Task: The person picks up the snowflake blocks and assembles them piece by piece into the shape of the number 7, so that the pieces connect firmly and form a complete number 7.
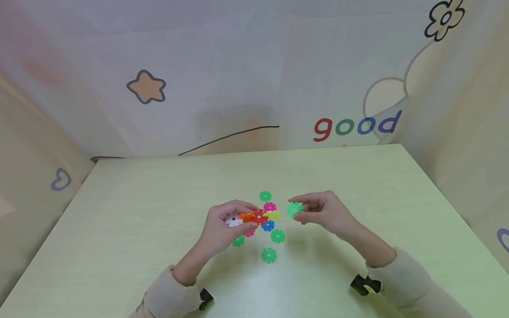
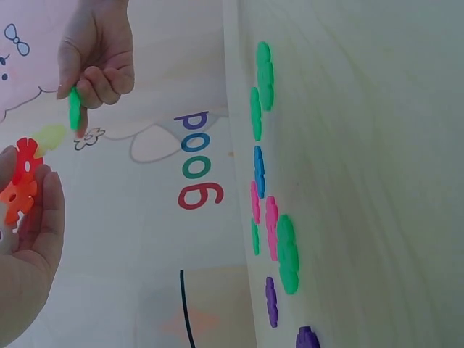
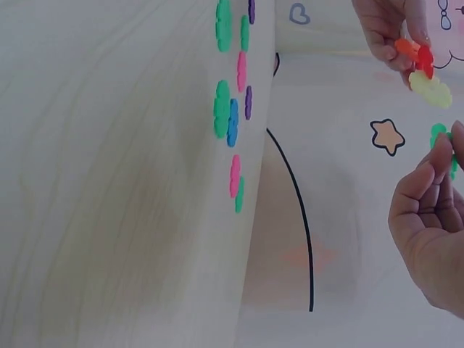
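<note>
My left hand (image 1: 218, 225) holds a short chain of notched interlocking plastic discs above the table. In it are a white disc (image 1: 232, 221), an orange disc (image 1: 245, 217), a red disc (image 1: 260, 217) and a yellow disc (image 1: 273, 215) at the right end. Between thumb and fingers, my right hand (image 1: 332, 216) pinches a green interlocking disc (image 1: 294, 210). A small gap separates this green disc from the yellow one, as the left wrist view also shows. The left hand's fingers partly cover the white and orange discs.
Loose discs lie on the table (image 1: 159, 190) below the hands: several green ones (image 1: 268, 255), pink ones (image 1: 269, 206), a blue one (image 1: 268, 225) and purple ones (image 2: 271, 301). A printed curtain (image 1: 238, 66) hangs behind the table and along its sides.
</note>
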`<state>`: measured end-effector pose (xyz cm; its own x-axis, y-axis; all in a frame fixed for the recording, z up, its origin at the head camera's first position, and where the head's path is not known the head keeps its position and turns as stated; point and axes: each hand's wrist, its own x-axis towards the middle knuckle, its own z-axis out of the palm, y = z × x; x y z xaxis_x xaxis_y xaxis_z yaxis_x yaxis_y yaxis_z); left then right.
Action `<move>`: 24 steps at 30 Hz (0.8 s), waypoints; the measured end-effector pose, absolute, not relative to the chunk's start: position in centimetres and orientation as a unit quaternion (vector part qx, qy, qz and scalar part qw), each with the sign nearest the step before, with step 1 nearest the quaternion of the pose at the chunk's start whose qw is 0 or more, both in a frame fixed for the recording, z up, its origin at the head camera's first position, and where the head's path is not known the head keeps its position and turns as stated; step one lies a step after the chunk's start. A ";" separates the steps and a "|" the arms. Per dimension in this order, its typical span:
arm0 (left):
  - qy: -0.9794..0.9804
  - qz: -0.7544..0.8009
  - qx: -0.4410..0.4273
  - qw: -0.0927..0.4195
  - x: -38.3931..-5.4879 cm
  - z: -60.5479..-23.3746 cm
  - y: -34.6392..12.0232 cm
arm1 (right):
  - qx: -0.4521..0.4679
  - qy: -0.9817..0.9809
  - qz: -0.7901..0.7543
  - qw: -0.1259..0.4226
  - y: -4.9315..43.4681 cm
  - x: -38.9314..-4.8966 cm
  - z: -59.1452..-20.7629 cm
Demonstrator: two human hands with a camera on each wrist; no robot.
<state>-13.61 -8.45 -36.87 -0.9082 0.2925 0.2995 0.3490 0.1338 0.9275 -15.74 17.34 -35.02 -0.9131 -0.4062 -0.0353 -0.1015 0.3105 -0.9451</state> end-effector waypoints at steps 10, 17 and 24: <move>-0.750 -0.626 -0.212 0.021 -13.5 -36.9 -8.1 | -0.189 0.773 -0.584 0.160 16.5 -15.3 -34.8; -0.748 -0.626 -0.219 0.025 -13.5 -36.9 -8.1 | -0.181 0.764 -0.594 0.176 16.3 -15.2 -34.7; -0.747 -0.626 -0.221 0.032 -13.4 -36.8 -8.2 | -0.178 0.753 -0.607 0.180 16.3 -15.1 -34.8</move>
